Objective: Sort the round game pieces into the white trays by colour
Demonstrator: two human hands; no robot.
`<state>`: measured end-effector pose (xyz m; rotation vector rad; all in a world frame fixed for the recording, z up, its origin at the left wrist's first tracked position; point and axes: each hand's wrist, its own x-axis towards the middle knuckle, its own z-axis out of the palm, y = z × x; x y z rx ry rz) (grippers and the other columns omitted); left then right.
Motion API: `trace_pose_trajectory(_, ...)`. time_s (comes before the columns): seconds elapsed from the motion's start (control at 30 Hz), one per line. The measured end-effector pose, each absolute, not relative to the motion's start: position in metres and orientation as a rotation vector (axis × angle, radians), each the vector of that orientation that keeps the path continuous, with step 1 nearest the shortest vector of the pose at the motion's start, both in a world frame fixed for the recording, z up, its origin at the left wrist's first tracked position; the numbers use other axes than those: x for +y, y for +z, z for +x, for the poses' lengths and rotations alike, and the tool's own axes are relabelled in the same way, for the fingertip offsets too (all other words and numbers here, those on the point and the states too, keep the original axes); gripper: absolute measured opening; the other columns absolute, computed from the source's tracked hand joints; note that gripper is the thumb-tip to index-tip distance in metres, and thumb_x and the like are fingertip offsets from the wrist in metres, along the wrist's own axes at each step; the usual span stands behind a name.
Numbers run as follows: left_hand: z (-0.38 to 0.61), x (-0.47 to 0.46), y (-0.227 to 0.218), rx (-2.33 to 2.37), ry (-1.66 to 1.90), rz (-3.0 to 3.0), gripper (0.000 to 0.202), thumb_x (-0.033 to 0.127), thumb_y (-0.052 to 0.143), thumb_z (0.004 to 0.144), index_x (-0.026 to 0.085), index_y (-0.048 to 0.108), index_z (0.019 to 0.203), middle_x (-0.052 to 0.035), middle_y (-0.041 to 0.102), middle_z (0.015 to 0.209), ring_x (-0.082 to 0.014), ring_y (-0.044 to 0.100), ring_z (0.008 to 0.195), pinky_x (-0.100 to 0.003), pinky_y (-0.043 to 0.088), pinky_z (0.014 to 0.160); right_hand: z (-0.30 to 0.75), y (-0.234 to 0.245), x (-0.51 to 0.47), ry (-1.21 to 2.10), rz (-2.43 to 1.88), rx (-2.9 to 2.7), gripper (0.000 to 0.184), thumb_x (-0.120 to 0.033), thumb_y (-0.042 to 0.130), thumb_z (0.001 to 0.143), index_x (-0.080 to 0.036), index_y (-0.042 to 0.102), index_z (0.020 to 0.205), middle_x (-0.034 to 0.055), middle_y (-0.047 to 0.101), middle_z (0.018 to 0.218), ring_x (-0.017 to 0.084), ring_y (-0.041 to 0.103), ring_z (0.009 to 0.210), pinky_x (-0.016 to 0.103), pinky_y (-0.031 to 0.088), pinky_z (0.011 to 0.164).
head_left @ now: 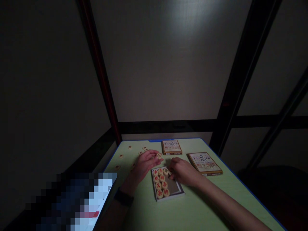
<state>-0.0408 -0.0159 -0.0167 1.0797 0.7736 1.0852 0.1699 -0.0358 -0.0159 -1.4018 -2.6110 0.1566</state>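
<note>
My left hand (146, 159) is closed, pinching a round pale Chinese chess piece (158, 156) between thumb and fingers above the table. Below and right of it lies a shallow open box (173, 186) holding several pieces with red characters in rows down its left side, plus a black-marked piece (166, 171) in the top row. Over the box's upper right part is my right hand (179, 170), its fingers bent down and closed around a chess piece (169, 173) that they partly hide. Bare brown bottom shows in the box's right part.
Several loose chess pieces (121, 156) lie scattered on the left of the green table (192, 208), some partly behind my left hand. Two printed flat boxes (171, 146) lie at the back and right. A pixelated bright patch (96, 195) covers the lower left.
</note>
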Motion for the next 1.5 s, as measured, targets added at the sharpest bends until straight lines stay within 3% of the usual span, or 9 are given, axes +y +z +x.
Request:
trace_pose_trajectory(0.23, -0.039, -0.015, -0.022, 0.766, 1.062, 1.102, 0.055, 0.042, 0.092, 0.052, 0.015, 0.064, 0.091, -0.0049, 0.067, 0.092, -0.0183, 0.068, 0.082, -0.032, 0.052, 0.081, 0.164, -0.025, -0.031, 0.210, -1.516, -2.516, 0.009, -0.025, 0.072, 0.078, -0.019, 0.069, 0.084, 0.0089, 0.070, 0.093, 0.024, 0.064, 0.092, 0.028, 0.041, 0.072)
trace_pose_trajectory(0.63, -0.038, -0.015, -0.025, 0.728, 1.028, 1.129, 0.049, 0.038, 0.090, 0.057, 0.015, 0.065, 0.093, -0.0044, 0.067, 0.094, -0.0181, 0.069, 0.084, -0.037, 0.053, 0.089, 0.163, -0.028, -0.033, 0.292, -1.482, -2.358, 0.017, -0.012, 0.069, 0.073, -0.019, 0.063, 0.087, 0.0051, 0.067, 0.083, 0.021, 0.060, 0.084, 0.027, 0.039, 0.069)
trace_pose_trajectory(0.73, -0.039, -0.013, -0.029, 0.727, 1.051, 1.179, 0.050, 0.037, 0.089, 0.059, 0.015, 0.065, 0.096, -0.0064, 0.067, 0.100, -0.0196, 0.069, 0.087, -0.038, 0.054, 0.088, 0.165, -0.025, -0.035, 0.287, -1.315, -2.269, 0.022, -0.011, 0.068, 0.076, -0.019, 0.062, 0.096, 0.0060, 0.067, 0.091, 0.021, 0.061, 0.086, 0.028, 0.043, 0.073)
trace_pose_trajectory(0.83, -0.039, -0.012, -0.031, 0.741, 1.039, 1.255, 0.054, 0.037, 0.089, 0.057, 0.016, 0.064, 0.100, -0.0077, 0.068, 0.100, -0.0205, 0.068, 0.086, -0.036, 0.054, 0.081, 0.163, -0.021, -0.041, 0.275, -1.077, -2.191, 0.034, -0.016, 0.065, 0.083, -0.021, 0.059, 0.116, 0.0075, 0.065, 0.104, 0.021, 0.061, 0.094, 0.030, 0.047, 0.081)
trace_pose_trajectory(0.93, -0.039, -0.013, -0.031, 0.763, 0.985, 1.315, 0.056, 0.034, 0.090, 0.057, 0.016, 0.064, 0.103, -0.0067, 0.070, 0.093, -0.0194, 0.068, 0.085, -0.033, 0.053, 0.081, 0.160, -0.020, -0.045, 0.233, -0.928, -2.212, 0.033, -0.024, 0.059, 0.092, -0.023, 0.058, 0.125, 0.0077, 0.063, 0.102, 0.020, 0.061, 0.092, 0.031, 0.050, 0.081)
trace_pose_trajectory(1.07, -0.036, -0.012, -0.032, 0.761, 0.931, 1.353, 0.055, 0.034, 0.088, 0.059, 0.017, 0.063, 0.104, -0.0073, 0.071, 0.092, -0.0200, 0.068, 0.086, -0.034, 0.052, 0.083, 0.165, -0.018, -0.042, 0.225, -0.887, -2.237, 0.024, -0.025, 0.055, 0.094, -0.021, 0.065, 0.115, 0.0067, 0.062, 0.093, 0.019, 0.061, 0.085, 0.029, 0.049, 0.076)
trace_pose_trajectory(1.27, -0.024, -0.019, -0.033, 1.155, 0.964, 1.958, 0.033, 0.025, 0.083, 0.063, 0.019, 0.069, 0.093, -0.0075, 0.071, 0.100, -0.0239, 0.063, 0.098, -0.037, 0.047, 0.091, 0.174, -0.008, -0.034, 0.268, -1.441, -2.351, 0.017, -0.016, 0.069, 0.072, -0.020, 0.072, 0.088, 0.0040, 0.070, 0.080, 0.019, 0.063, 0.072, 0.026, 0.039, 0.062)
trace_pose_trajectory(1.5, -0.011, -0.032, -0.035, 1.321, 0.777, 2.379, 0.013, 0.020, 0.077, 0.066, 0.020, 0.069, 0.076, -0.0023, 0.067, 0.088, -0.0218, 0.059, 0.095, -0.034, 0.046, 0.090, 0.160, -0.012, -0.039, 0.208, -1.613, -2.476, 0.026, -0.016, 0.061, 0.070, -0.022, 0.073, 0.092, 0.0058, 0.076, 0.091, 0.022, 0.067, 0.082, 0.027, 0.033, 0.063)
